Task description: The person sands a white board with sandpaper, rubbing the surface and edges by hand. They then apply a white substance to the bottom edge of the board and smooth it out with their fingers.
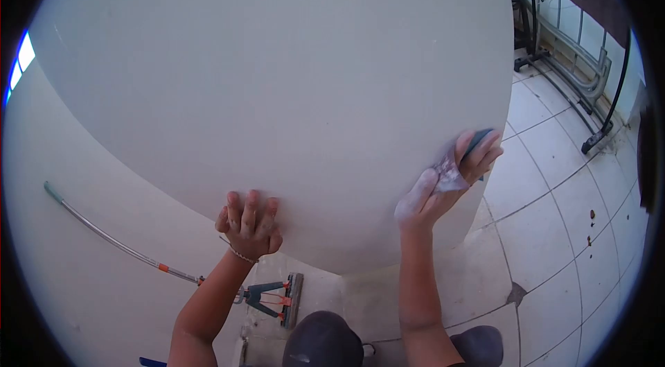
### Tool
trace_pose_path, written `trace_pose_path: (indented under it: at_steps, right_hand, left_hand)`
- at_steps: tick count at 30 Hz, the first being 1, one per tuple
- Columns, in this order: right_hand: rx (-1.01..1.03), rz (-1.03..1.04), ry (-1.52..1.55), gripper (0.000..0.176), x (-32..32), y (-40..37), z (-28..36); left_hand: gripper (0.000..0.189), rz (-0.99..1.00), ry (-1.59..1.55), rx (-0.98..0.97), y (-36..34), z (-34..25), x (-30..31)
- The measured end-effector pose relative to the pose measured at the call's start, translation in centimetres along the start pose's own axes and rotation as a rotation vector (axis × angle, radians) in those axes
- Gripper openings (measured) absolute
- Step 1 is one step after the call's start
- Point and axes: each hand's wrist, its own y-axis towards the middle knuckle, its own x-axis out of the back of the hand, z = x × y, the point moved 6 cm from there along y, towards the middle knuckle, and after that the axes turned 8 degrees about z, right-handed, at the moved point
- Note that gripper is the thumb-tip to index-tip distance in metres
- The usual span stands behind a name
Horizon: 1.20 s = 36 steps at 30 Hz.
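A large, smooth, pale grey-white panel (298, 90) fills most of the head view, bulging through the wide lens. Near its lower left edge, my left hand (251, 225) rests with fingers apart and slightly bent, fingertips against the surface and nothing held. My right hand (450, 183) presses on the panel close to its right edge. Between its fingers and the panel is a thin, folded, dark grey-green sheet that looks like sandpaper (449, 171). White dust coats the fingers and part of the sheet. A thin bracelet circles my left wrist.
A squeeze mop (291, 301) leans at the left, its long metal handle (111, 239) against the wall. White floor tiles (540, 228) stretch along the right, with small brown debris (591, 228). A metal rack (575, 69) with hangers and a dark cloth (597, 3) stands at the upper right.
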Motion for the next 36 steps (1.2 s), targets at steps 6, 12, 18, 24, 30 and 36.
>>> trace_pose_path:
  at_steps: [6, 12, 18, 24, 30, 36]
  right_hand:
    - [0.384, 0.413, -0.351, 0.03, -4.3, -25.6, -7.0]
    - [0.37, 0.269, -0.24, 0.038, -3.9, -19.8, -4.7]
    - [0.118, 0.125, -0.14, 0.048, -2.3, -5.7, 1.7]
    - [0.11, 0.272, -0.127, 0.048, -1.9, -6.0, 0.8]
    - [0.229, 0.445, -0.226, 0.059, -3.5, -23.5, -6.8]
    - [0.202, 0.223, -0.195, 0.054, -3.7, -21.1, -5.4]
  left_hand:
    - [0.054, -0.006, -0.052, 0.017, 0.0, -0.1, -0.1]
    - [0.056, 0.004, 0.075, -0.049, 0.6, -0.4, 0.2]
    - [0.052, 0.001, 0.054, -0.022, 0.6, -0.6, 0.4]
    - [0.051, 0.023, 0.041, 0.033, 0.5, -0.5, 0.1]
    - [0.05, -0.002, 0.103, 0.015, 1.0, -0.5, 0.4]
    - [0.049, 0.022, 0.138, 0.022, 0.8, -0.5, 0.3]
